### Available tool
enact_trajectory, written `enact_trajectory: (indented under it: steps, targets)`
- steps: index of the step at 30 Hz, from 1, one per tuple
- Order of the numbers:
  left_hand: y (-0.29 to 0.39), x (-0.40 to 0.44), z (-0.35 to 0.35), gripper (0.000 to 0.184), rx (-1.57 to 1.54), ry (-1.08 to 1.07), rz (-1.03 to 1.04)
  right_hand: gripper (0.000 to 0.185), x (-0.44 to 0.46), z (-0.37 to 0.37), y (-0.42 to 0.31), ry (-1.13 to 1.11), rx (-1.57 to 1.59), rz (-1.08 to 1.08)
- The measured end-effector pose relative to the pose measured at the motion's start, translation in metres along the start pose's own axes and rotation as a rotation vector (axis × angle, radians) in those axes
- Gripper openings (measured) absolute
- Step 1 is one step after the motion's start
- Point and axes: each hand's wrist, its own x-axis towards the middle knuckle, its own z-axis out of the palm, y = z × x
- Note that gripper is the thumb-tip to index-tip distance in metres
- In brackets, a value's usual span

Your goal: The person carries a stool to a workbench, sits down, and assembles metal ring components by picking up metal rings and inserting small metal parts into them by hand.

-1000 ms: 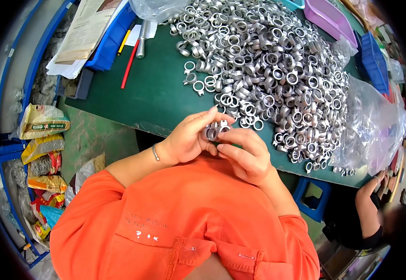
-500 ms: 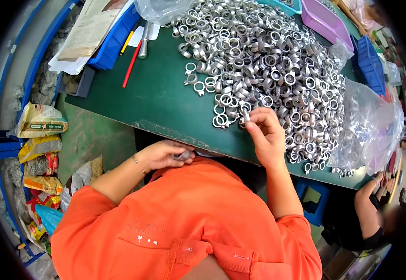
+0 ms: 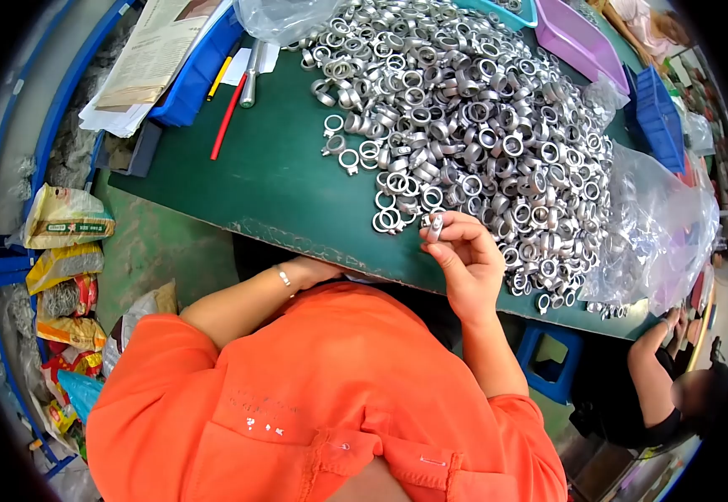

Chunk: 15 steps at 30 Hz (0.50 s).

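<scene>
A metal ring (image 3: 435,227) is pinched between the thumb and fingers of my right hand (image 3: 469,259), just over the near edge of the pile. The pile of grey metal rings (image 3: 464,125), many with a small lug on the side, covers the middle and right of the green table (image 3: 280,167). My left hand (image 3: 315,269) is at the table's front edge by my waist. Its fingers are out of sight under the edge, so what they hold does not show.
A red pen (image 3: 228,117), a yellow pen (image 3: 219,79) and a metal-handled tool (image 3: 250,84) lie beside a blue bin (image 3: 197,84). Clear plastic bags (image 3: 657,217) flank the pile; a purple tray (image 3: 581,42) stands behind. A co-worker's arm (image 3: 653,376) is at right.
My left hand, which held a small grey metal piece, has moved in under the table edge and its fingers are now hidden. My right hand still holds a ring, now turned differently.
</scene>
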Motion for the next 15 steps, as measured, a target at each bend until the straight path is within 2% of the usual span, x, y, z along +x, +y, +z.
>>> enact_trajectory:
  steps: [1, 2, 3, 5, 6, 8, 11, 13, 15]
  targets:
    - [-0.004, -0.006, -0.008, 0.040, 0.225, 0.041, 0.014, 0.020, 0.000, 0.003, 0.002, 0.005, 0.013, -0.070]
    - [-0.009, -0.015, -0.017, 0.040, 0.671, 0.108, 0.045, 0.024, 0.000, 0.004, 0.003, 0.010, 0.027, -0.136]
    - [-0.010, -0.026, -0.024, 0.040, 0.667, 0.116, 0.038, 0.024, 0.000, 0.005, 0.005, 0.005, 0.033, -0.129]
    - [-0.001, -0.051, -0.032, 0.036, 0.954, 0.150, 0.004, 0.028, 0.002, 0.005, 0.009, -0.011, 0.019, -0.171]
    - [0.010, -0.061, -0.033, 0.036, 0.953, 0.152, -0.001, 0.029, 0.003, 0.004, 0.011, -0.011, 0.008, -0.172]
    - [0.040, -0.082, -0.028, 0.034, 1.381, -0.114, 0.171, 0.030, 0.004, 0.003, 0.012, -0.016, -0.007, -0.190]
    - [0.095, -0.091, 0.010, 0.028, 1.253, -0.210, 0.102, 0.032, 0.005, 0.004, 0.013, -0.016, -0.053, -0.235]
    - [0.096, -0.081, 0.033, 0.021, 0.604, -0.077, 0.165, 0.033, 0.006, 0.005, 0.014, -0.010, -0.082, -0.264]
    - [0.108, -0.071, 0.061, 0.020, 0.342, -0.008, 0.259, 0.034, 0.006, 0.007, 0.013, 0.019, -0.164, -0.276]
